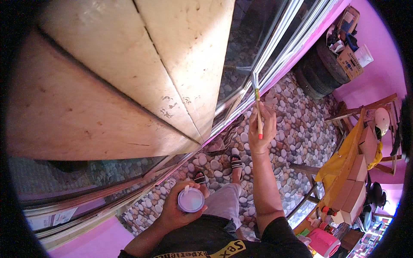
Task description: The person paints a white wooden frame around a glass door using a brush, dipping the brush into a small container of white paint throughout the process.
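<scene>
Above the right hand (pixel 261 129), paintbrush (pixel 257 101) points upward.

A single head-worn fisheye looks steeply down, close over both hands, to the pebble-patterned floor (pixel 297 129).

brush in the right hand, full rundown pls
The paintbrush is thin, with a pale wooden-looking handle, a green band below the pale bristles and a red tip at the butt end. It stands nearly upright, bristles up, touching the metal window frame. The right hand pinches its lower handle; nothing else touches it.
</scene>
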`<act>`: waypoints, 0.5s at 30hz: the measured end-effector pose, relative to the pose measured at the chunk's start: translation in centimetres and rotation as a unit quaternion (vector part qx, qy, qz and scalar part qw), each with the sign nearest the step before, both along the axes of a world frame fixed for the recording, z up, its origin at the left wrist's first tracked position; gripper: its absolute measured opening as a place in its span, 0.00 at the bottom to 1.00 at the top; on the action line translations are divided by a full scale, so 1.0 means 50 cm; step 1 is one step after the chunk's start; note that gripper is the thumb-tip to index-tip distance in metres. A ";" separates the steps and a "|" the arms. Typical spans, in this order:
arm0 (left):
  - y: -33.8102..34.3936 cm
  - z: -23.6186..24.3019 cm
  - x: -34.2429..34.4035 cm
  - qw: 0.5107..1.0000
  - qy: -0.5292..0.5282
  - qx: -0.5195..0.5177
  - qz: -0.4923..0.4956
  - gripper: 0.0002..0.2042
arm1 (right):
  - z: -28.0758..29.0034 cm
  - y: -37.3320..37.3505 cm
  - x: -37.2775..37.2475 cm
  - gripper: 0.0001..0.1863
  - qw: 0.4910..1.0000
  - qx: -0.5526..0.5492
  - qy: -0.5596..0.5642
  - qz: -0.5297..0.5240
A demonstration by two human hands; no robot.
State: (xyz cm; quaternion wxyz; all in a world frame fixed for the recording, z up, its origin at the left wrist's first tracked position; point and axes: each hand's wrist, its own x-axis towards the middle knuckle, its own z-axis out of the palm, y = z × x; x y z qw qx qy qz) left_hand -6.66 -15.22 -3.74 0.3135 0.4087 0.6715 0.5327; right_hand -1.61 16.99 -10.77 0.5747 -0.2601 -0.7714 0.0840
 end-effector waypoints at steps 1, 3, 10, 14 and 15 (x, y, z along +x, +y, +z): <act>0.000 -0.001 0.000 1.000 -0.002 0.001 -0.001 0.36 | -0.002 0.000 0.000 0.14 1.000 -0.003 0.000 0.000; -0.001 -0.004 0.000 1.000 -0.002 0.002 -0.002 0.36 | -0.006 -0.001 0.000 0.14 1.000 -0.008 0.004 0.007; 0.003 -0.003 0.000 1.000 -0.007 0.002 -0.001 0.35 | -0.011 -0.005 0.005 0.16 1.000 -0.017 -0.009 0.019; 0.004 0.000 0.000 1.000 -0.009 -0.002 -0.002 0.35 | -0.018 -0.003 0.003 0.17 1.000 -0.011 -0.001 0.025; 0.005 0.001 0.001 1.000 -0.015 -0.001 0.001 0.35 | -0.021 -0.003 0.004 0.17 0.999 -0.017 -0.005 0.029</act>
